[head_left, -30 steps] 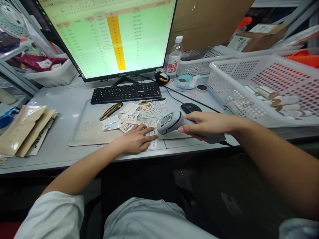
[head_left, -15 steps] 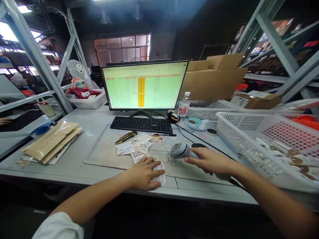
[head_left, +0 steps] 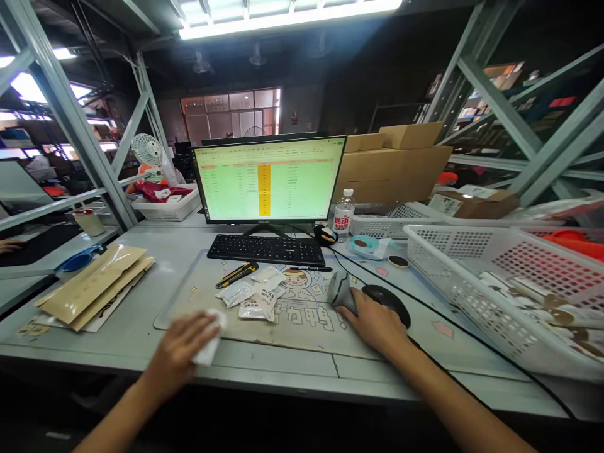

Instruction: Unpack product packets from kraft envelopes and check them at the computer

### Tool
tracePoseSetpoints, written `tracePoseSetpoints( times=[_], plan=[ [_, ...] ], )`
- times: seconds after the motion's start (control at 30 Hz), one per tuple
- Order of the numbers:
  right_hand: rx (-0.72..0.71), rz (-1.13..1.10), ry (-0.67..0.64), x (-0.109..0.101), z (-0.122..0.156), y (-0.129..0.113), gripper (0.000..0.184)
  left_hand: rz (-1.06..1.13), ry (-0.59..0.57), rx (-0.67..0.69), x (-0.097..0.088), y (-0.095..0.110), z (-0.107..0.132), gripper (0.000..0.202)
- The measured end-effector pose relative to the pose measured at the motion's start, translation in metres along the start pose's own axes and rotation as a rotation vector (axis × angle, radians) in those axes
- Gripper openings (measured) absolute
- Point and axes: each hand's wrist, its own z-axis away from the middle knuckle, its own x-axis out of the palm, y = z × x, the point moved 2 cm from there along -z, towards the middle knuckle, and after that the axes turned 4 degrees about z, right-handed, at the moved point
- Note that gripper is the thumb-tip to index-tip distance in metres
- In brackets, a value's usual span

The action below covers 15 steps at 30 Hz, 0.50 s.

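My left hand (head_left: pixel 182 349), blurred by motion, is closed on a small white packet (head_left: pixel 209 343) over the front left of the desk mat (head_left: pixel 182 311). My right hand (head_left: pixel 377 321) is wrapped round the handle of a grey barcode scanner (head_left: pixel 340 290), whose head points away toward the keyboard. Just right of that hand lies a black computer mouse (head_left: pixel 389 303). Several white packets with dark print (head_left: pixel 258 308) lie in a loose pile mid-mat. A yellow and black utility knife (head_left: pixel 236 275) is beside the pile.
A monitor (head_left: pixel 268 182) with a spreadsheet stands behind a black keyboard (head_left: pixel 267 250). At the left are tan envelopes (head_left: pixel 94 277). A water bottle (head_left: pixel 343 217) and a tape roll (head_left: pixel 364 244) stand right of the monitor. A white basket (head_left: pixel 448 283) of packets fills the right side.
My left hand has lifted the packet off the front of the mat and moved left with it. My right hand has moved left and forward with the scanner. The view has tilted up.
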Motion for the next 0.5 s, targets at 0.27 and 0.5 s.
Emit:
tracePoseSetpoints(
  times=[0.27, 0.5],
  plan=[
    [-0.026, 0.025, 0.134, -0.015, 0.019, -0.006, 0.072, -0.12, -0.368, -0.588, 0.013, -0.112, 0.027, 0.053],
    [-0.563, -0.426, 0.182, -0.038, -0.04, -0.107, 0.047, -0.018, -0.377, -0.613, 0.015, -0.11, 0.025, 0.06]
  ],
)
